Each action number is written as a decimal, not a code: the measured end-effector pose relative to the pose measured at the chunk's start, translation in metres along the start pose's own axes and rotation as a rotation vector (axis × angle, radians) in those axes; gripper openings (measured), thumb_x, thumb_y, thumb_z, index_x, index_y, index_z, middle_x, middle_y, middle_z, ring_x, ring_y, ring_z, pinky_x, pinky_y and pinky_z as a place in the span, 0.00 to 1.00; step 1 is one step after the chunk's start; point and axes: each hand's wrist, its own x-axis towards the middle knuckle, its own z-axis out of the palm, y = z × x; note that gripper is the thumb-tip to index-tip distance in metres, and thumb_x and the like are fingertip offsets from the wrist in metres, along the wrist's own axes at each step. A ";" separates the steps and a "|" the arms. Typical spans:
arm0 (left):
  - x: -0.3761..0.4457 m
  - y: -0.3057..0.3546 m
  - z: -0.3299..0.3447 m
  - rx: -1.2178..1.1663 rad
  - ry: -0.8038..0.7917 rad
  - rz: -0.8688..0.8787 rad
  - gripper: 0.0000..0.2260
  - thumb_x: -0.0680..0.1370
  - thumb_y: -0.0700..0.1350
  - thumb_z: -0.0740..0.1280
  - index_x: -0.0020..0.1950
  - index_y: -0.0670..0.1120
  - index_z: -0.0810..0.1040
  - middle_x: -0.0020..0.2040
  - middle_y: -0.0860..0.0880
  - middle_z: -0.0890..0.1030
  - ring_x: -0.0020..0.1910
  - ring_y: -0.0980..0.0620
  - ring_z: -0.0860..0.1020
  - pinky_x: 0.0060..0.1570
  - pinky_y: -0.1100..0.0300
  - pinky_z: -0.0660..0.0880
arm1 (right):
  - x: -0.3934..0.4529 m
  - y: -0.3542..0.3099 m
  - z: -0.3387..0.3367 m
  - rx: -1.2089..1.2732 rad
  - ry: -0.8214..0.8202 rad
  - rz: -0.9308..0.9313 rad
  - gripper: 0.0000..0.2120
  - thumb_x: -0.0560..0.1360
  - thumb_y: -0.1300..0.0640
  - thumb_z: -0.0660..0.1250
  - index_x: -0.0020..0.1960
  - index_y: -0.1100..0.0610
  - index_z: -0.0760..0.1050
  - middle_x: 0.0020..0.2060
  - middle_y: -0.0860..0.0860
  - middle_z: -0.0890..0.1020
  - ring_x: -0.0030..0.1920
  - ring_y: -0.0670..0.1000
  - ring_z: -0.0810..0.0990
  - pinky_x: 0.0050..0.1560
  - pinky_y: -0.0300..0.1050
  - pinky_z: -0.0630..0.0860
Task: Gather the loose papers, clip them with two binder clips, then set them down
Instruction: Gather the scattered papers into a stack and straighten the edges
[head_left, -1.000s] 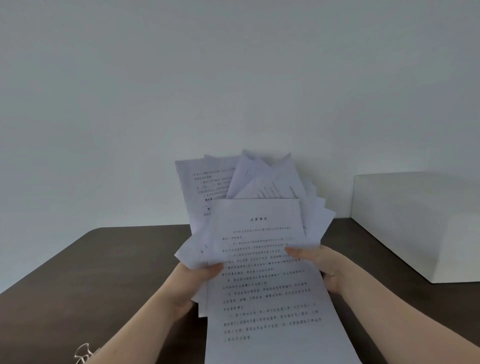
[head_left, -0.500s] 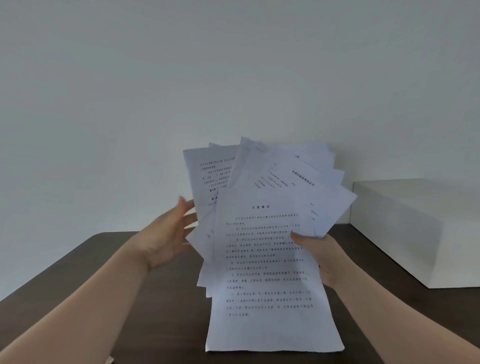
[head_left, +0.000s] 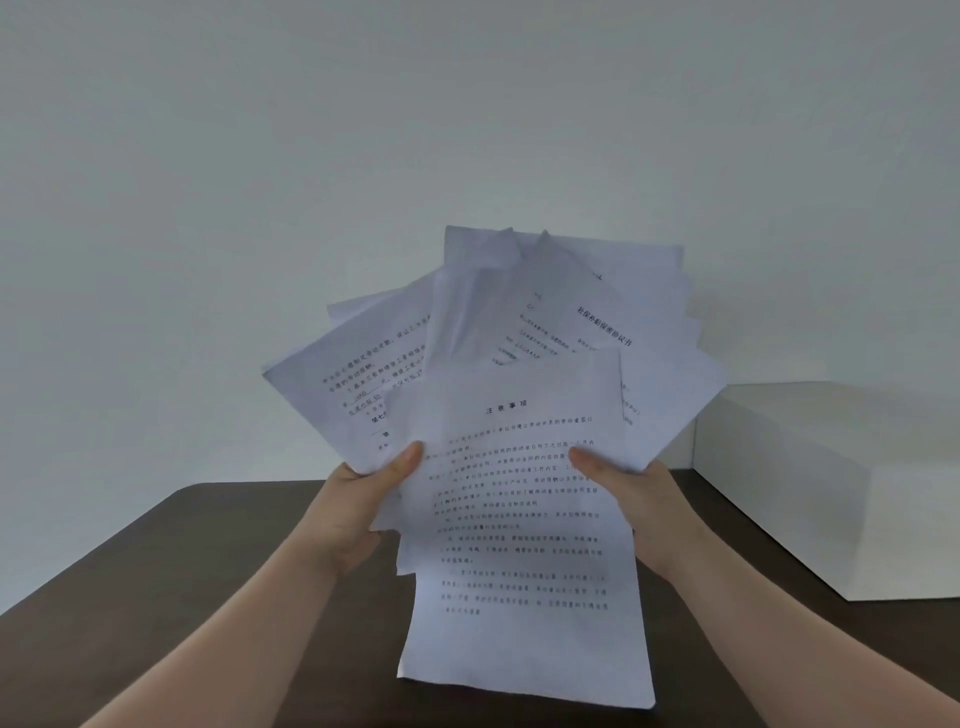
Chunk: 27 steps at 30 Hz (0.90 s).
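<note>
An uneven fan of several printed white papers is held up above the dark table, sheets splayed to the left, top and right. My left hand grips the fan's left side with the thumb on the front sheet. My right hand grips the right side, thumb also on the front. The front sheet hangs lowest, its bottom edge near the table. No binder clips are in view.
The dark brown table runs under both arms to a plain pale wall behind. A white box stands on the table at the right, close to my right forearm.
My left hand, off the papers half a second ago, has taken hold of their left side again. The fan has risen and spread wider.
</note>
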 end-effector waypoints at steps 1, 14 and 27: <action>0.001 0.001 -0.001 -0.024 0.001 0.003 0.18 0.71 0.43 0.70 0.61 0.45 0.80 0.57 0.44 0.84 0.55 0.41 0.83 0.53 0.43 0.79 | 0.000 -0.003 0.000 0.000 -0.001 -0.005 0.13 0.71 0.60 0.73 0.55 0.54 0.81 0.49 0.52 0.87 0.48 0.53 0.86 0.47 0.52 0.82; 0.015 0.040 0.013 0.198 -0.099 0.043 0.21 0.70 0.43 0.74 0.63 0.46 0.79 0.57 0.45 0.84 0.57 0.43 0.82 0.55 0.43 0.78 | 0.008 -0.020 0.006 0.025 0.055 -0.034 0.14 0.68 0.60 0.75 0.54 0.55 0.82 0.50 0.53 0.86 0.53 0.56 0.84 0.58 0.61 0.77; 0.010 0.045 0.032 0.164 0.018 0.095 0.22 0.65 0.46 0.78 0.58 0.45 0.82 0.54 0.46 0.86 0.53 0.46 0.84 0.55 0.47 0.79 | -0.005 -0.027 0.007 -0.130 0.042 -0.136 0.15 0.66 0.57 0.77 0.52 0.53 0.83 0.49 0.50 0.86 0.52 0.51 0.84 0.55 0.51 0.80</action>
